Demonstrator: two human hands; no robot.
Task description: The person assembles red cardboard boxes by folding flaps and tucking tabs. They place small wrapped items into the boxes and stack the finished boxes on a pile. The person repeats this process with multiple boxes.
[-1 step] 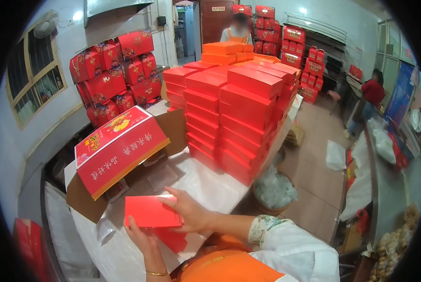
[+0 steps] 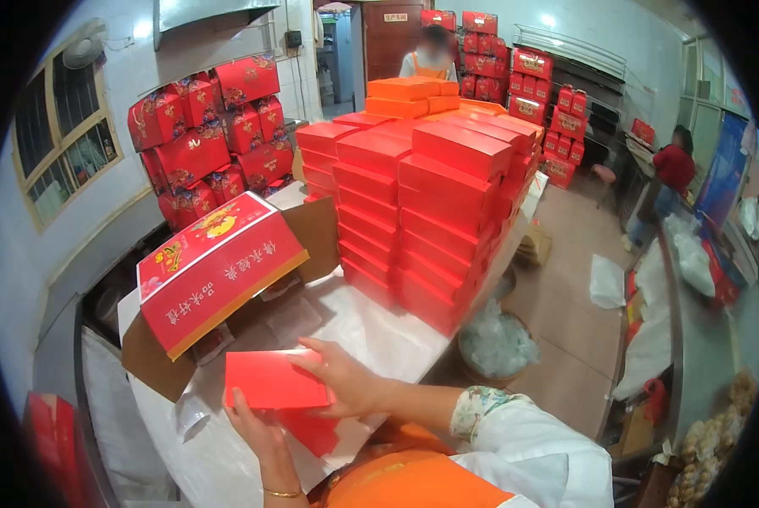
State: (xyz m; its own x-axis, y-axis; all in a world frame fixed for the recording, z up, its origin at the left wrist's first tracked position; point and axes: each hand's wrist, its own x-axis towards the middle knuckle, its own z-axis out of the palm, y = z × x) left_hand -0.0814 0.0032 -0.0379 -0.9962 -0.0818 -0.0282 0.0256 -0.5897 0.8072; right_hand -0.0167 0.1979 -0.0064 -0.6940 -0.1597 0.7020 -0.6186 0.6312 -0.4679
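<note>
Lower centre of frame: flat red box blank [image 2: 271, 379] held over the white worktop [image 2: 379, 326]. Left hand [image 2: 261, 432] supports its near edge from below, right hand [image 2: 345, 381] lies across its right side, fingers closed on it. Step judged: folding-up. Next move would call for creasing the flaps squarely.

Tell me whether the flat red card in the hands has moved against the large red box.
No. The flat red card sits just below the large red box, as before.
</note>
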